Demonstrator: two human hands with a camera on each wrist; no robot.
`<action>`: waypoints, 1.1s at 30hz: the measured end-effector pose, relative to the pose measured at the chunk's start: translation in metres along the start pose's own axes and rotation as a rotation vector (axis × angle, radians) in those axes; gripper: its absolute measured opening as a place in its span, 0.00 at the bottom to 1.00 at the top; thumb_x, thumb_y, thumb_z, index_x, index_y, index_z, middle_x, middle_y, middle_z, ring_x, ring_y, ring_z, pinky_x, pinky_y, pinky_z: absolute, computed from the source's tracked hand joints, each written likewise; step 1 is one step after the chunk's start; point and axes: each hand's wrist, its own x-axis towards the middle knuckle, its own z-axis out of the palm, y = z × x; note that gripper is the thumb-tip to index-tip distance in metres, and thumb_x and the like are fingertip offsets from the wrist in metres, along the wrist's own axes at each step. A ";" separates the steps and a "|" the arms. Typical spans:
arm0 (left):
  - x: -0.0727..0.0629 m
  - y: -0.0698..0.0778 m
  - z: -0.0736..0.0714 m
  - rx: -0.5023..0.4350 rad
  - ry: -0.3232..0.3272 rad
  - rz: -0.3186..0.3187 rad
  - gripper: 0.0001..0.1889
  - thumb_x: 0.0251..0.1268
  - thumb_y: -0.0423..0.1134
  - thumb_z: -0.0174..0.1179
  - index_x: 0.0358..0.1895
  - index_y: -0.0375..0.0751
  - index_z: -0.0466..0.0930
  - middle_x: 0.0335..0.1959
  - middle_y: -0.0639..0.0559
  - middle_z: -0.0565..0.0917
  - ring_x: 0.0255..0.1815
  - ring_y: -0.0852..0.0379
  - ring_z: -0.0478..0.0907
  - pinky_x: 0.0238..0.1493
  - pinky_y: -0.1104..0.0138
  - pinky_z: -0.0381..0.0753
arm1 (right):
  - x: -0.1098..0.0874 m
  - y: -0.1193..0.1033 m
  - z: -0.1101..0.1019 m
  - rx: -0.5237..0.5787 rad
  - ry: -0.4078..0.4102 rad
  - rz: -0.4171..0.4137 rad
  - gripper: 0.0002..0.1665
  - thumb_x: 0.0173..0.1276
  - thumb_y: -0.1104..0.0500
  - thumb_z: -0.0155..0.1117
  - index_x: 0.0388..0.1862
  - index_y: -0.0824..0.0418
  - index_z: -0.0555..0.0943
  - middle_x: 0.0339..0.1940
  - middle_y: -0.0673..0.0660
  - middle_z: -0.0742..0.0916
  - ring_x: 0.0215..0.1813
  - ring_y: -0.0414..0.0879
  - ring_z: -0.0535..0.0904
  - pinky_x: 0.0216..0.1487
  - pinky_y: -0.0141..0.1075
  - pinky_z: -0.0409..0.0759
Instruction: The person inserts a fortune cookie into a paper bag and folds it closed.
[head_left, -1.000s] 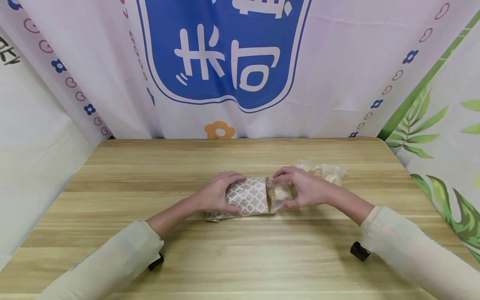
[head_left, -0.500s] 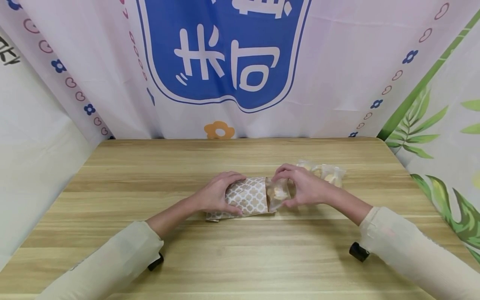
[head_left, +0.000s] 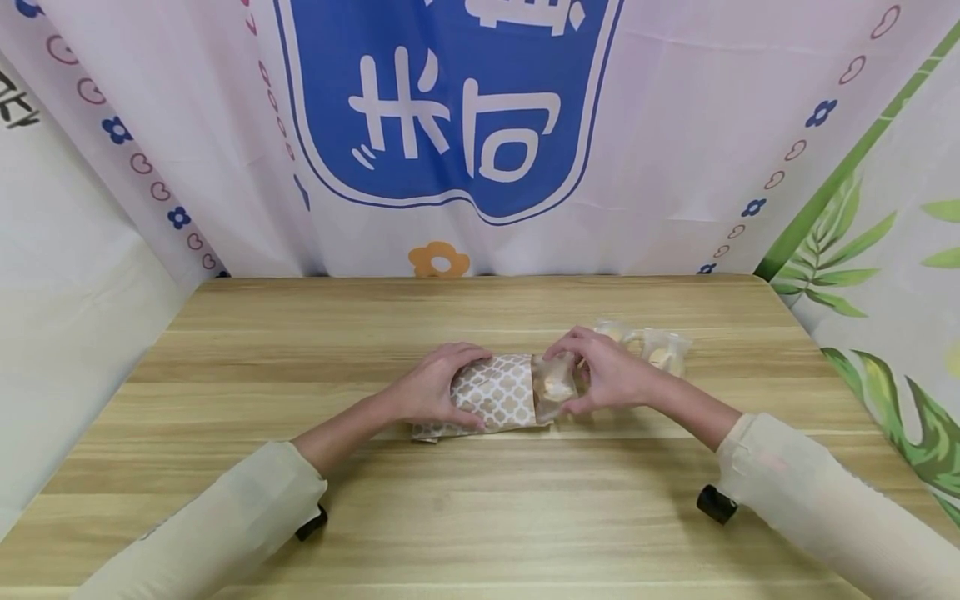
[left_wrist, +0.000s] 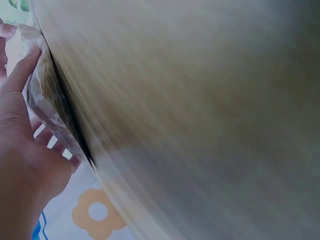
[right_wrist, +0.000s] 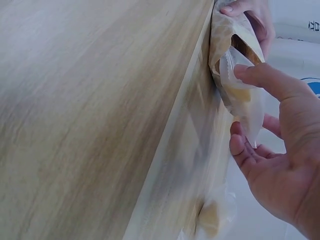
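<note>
A tan paper bag (head_left: 502,390) with a white lattice pattern lies on the table, its mouth facing right. My left hand (head_left: 433,388) holds the bag between thumb and fingers at its left part. In my right hand (head_left: 613,377) is a clear packet (head_left: 557,388) with a pale yellow piece of food inside, its kind not clear. Part of that packet sits inside the bag's mouth; the right wrist view shows the packet's crimped edge (right_wrist: 230,67) by the opening. My right thumb and fingers pinch the packet from both sides.
Several more clear packets (head_left: 666,350) with pale pieces lie behind my right hand. The wooden table (head_left: 480,508) ends at a printed curtain (head_left: 360,242). A black object (head_left: 717,503) shows beneath my right sleeve.
My right hand has shifted slightly left with the packet, and a little less of the packet shows outside the bag. The left hand and the bag look unmoved.
</note>
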 end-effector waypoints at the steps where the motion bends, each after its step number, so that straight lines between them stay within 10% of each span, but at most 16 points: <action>1: 0.000 0.000 0.000 0.002 0.000 0.000 0.53 0.40 0.54 0.84 0.71 0.32 0.72 0.69 0.39 0.77 0.70 0.40 0.73 0.73 0.46 0.69 | 0.000 0.001 0.000 0.012 -0.001 -0.003 0.40 0.46 0.60 0.87 0.59 0.65 0.81 0.53 0.61 0.82 0.39 0.45 0.80 0.37 0.36 0.82; 33: 0.001 0.000 -0.001 -0.027 0.015 0.007 0.52 0.40 0.52 0.85 0.70 0.30 0.73 0.67 0.38 0.78 0.68 0.40 0.74 0.72 0.46 0.71 | 0.006 -0.014 -0.002 0.118 0.083 0.027 0.35 0.51 0.69 0.79 0.60 0.69 0.80 0.46 0.59 0.84 0.35 0.46 0.82 0.32 0.32 0.81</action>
